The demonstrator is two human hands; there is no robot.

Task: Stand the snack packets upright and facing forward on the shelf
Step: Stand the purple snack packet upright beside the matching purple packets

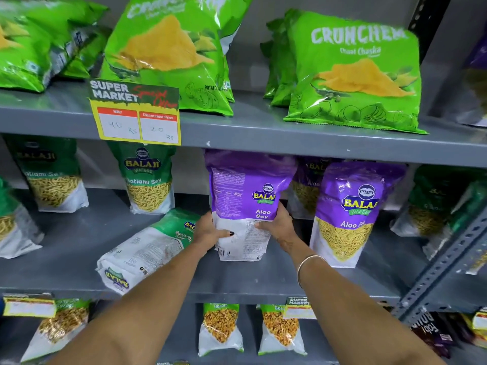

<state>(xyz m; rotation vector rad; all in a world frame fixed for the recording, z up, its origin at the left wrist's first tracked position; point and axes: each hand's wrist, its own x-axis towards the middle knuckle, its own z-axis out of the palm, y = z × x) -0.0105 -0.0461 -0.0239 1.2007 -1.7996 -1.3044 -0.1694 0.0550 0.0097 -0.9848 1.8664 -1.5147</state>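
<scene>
Both hands hold a purple Aloo Sev packet (245, 196) upright on the middle grey shelf (237, 280). Its printed back panel faces me. My left hand (210, 231) grips its lower left edge and my right hand (280, 225) grips its lower right edge. To its right a second purple Aloo Sev packet (347, 214) stands upright with its front forward. Left of my hands a green Ratlami Sev packet (143, 251) lies flat on its front, top toward the back of the shelf.
Upright green Ratlami Sev packets (150, 180) stand at the back left. Green Crunchem bags (353, 72) fill the upper shelf, above a price tag (135, 113). The shelf below carries snack packets (221, 330). A perforated metal upright (442, 262) runs along the right.
</scene>
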